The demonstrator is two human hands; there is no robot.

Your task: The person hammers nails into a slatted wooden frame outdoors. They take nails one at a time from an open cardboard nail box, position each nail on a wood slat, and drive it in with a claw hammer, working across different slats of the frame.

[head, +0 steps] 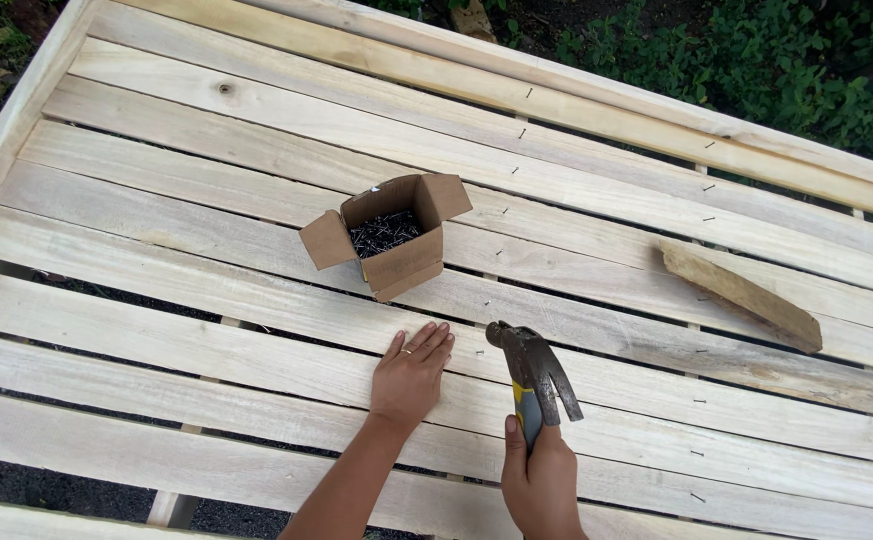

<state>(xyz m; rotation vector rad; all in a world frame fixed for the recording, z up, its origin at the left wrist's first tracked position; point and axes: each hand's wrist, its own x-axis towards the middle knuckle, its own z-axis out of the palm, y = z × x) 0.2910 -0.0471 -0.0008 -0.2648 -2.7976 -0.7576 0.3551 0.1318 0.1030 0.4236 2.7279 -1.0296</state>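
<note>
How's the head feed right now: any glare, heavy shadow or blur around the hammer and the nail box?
Head view: soft, even daylight, no glare on the slats. Hammer head slightly blurred; right hand and flat left hand sharp. Nails in the box sit in shade, hard to separate. Straight planks bow toward the edges, so some wide-angle distortion.

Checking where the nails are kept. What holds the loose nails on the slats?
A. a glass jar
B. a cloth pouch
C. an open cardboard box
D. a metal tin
C: the open cardboard box, flaps spread, shows dark nails inside, just beyond the flat left hand.
</note>
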